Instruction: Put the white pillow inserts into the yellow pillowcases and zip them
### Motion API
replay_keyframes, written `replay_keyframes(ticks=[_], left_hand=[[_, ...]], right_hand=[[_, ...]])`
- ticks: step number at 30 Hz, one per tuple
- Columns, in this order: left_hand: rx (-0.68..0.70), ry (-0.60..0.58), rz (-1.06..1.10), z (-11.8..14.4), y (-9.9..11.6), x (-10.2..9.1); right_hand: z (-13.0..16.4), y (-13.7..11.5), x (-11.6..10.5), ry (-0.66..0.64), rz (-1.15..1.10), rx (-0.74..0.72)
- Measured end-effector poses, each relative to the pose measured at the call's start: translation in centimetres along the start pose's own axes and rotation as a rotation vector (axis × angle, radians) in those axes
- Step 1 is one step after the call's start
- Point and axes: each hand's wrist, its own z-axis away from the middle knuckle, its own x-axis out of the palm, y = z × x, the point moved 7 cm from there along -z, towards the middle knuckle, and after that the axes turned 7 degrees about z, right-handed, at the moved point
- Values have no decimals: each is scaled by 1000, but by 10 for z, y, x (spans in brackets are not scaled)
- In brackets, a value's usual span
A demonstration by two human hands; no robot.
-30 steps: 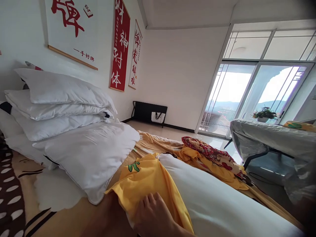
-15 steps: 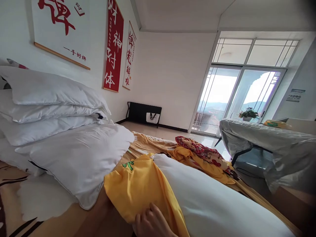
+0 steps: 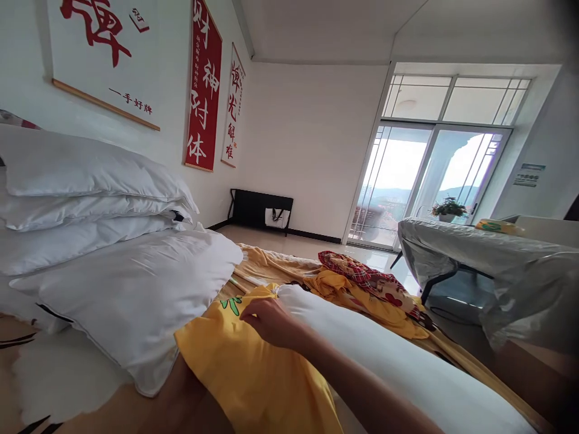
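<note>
My right hand (image 3: 271, 322) reaches in from the lower right, its fingers bent and pinching the yellow pillowcase (image 3: 257, 367) close to a green printed motif. That case lies over the near left side of a plump white pillow (image 3: 384, 355), which stretches to the lower right. At bottom left, a dim skin-toned shape, apparently my left forearm (image 3: 192, 395), runs beneath the yellow cloth. The fingers of my left hand are hidden.
White pillows (image 3: 99, 166) are stacked at left, another pillow (image 3: 149, 283) leaning below them. Crumpled yellow and red plaid fabric (image 3: 362, 277) lies beyond on the patterned blanket (image 3: 257, 259). A plastic-covered table (image 3: 452, 235) stands right, a folded black table (image 3: 248, 208) by the wall.
My right hand has moved up and away from me along the yellow pillowcase, from its near part to beside the green motif. The view has shifted slightly.
</note>
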Motion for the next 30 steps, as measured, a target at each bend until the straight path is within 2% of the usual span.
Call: replay_keyframes(ticks=[2, 5, 7, 10, 12, 15, 19, 22, 25, 28, 30], left_hand=[[-72, -44, 6, 0, -5, 2], [-112, -86, 17, -3, -9, 5], [-112, -100, 29, -5, -10, 7], [-112, -123, 63, 0, -13, 11], [-102, -150, 123, 6, -15, 15], [-65, -162, 136, 14, -14, 17], [49, -29, -207, 16, -9, 3], [102, 49, -363, 20, -8, -4], [207, 15, -417, 27, -2, -1], [262, -22, -423, 31, 2, 2], [278, -43, -431, 31, 4, 5]], right_hand=[[-23, -2, 12, -30, -35, -53], [-45, -13, 43, -127, -56, -136], [-52, -18, 59, -177, -58, -169], [-54, -23, 70, -241, -41, -213], [-52, -24, 71, -271, -16, -224], [-49, -27, 68, -245, 25, -215], [-44, -36, 65, -202, 87, -213], [-41, -37, 61, -172, 85, -154], [-37, -35, 56, -145, 60, -118], [-35, -34, 53, -126, -52, -165], [-35, -33, 54, -158, -122, -191]])
